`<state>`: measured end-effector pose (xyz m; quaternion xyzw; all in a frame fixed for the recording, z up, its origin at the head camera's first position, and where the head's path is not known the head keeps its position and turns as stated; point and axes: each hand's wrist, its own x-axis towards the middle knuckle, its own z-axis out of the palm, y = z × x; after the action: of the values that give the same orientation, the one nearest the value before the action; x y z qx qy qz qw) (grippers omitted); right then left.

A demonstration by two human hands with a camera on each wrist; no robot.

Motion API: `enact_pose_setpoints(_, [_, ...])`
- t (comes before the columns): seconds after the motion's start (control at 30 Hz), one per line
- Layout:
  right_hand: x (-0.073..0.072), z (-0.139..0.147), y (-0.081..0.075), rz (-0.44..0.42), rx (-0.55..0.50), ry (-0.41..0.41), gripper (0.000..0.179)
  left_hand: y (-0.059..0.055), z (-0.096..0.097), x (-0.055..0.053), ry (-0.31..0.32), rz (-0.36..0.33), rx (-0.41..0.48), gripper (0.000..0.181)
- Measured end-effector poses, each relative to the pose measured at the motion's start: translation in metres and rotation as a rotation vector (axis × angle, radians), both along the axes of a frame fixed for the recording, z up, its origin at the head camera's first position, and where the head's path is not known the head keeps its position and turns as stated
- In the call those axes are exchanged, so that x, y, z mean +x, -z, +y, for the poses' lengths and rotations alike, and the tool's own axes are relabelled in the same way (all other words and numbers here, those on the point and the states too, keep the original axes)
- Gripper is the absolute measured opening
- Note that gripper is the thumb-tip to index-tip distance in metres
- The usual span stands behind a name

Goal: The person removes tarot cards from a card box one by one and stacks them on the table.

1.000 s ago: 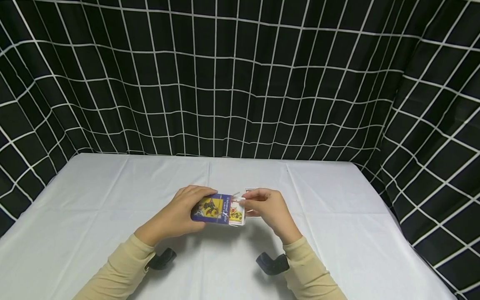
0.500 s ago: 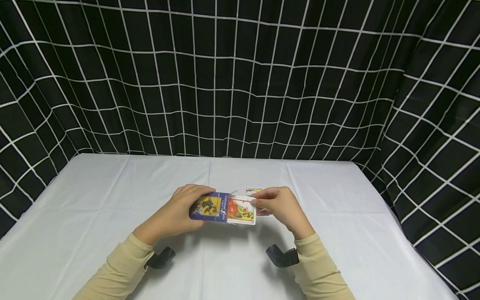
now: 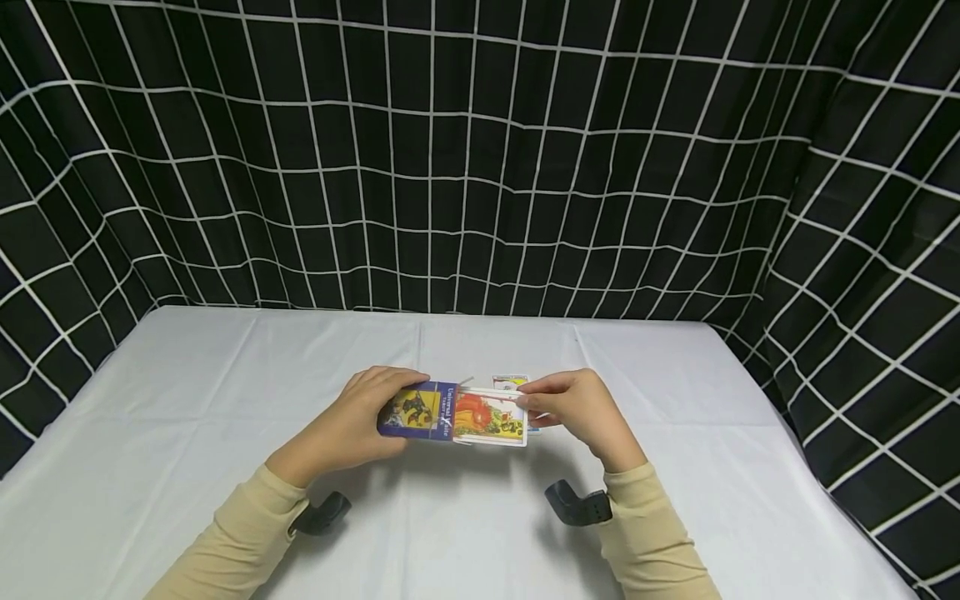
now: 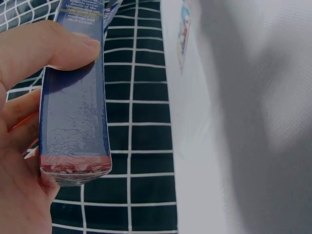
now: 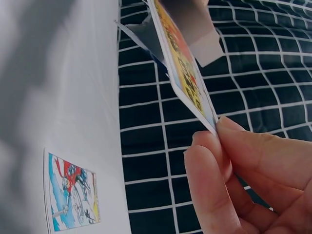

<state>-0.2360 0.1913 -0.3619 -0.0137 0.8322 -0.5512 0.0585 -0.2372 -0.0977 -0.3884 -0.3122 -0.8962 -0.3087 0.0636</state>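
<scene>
My left hand (image 3: 363, 421) grips a blue card box (image 3: 414, 412) wrapped in clear film, printed "Universal Waite" with a yellow picture. In the left wrist view the thumb presses along the box's narrow side. A white-bordered tarot card (image 3: 491, 417) with red, yellow and green art sticks out of the box's right end. My right hand (image 3: 581, 408) pinches that card's outer edge between thumb and fingers. The right wrist view shows the card (image 5: 183, 63) edge-on, partly inside the open box end (image 5: 207, 46). The box and card are held above the table.
Another tarot card (image 5: 73, 192) lies face up on the white tablecloth (image 3: 225, 375), partly hidden behind the right hand in the head view. Black cloth with white grid lines (image 3: 450, 167) stands behind the table and at both sides. A dark wrist camera (image 3: 577, 504) hangs under the right sleeve.
My right hand has moved to the right, drawing the card farther out of the box. More of the card's picture shows. The left hand and box have shifted only slightly.
</scene>
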Motion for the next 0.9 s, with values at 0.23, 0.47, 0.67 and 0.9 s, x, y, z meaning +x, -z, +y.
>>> enact_pose_setpoints(0.23, [0.001, 0.006, -0.005, -0.016, 0.023, -0.003, 0.029, 0.0, -0.001, -0.001, 0.0, 0.019, 0.01, 0.073])
enact_pose_setpoints(0.47, [0.0, 0.011, -0.006, -0.039, 0.035, -0.04, 0.026, 0.0, -0.002, -0.001, 0.002, 0.033, 0.02, 0.073])
enact_pose_setpoints(0.67, [0.0, 0.012, -0.007, -0.062, 0.016, -0.064, 0.025, 0.0, -0.002, -0.001, -0.003, 0.038, 0.014, 0.073])
enact_pose_setpoints(0.9, [-0.002, 0.018, -0.005, -0.081, 0.034, -0.074, 0.025, 0.0, -0.003, -0.003, -0.009, 0.03, 0.013, 0.073])
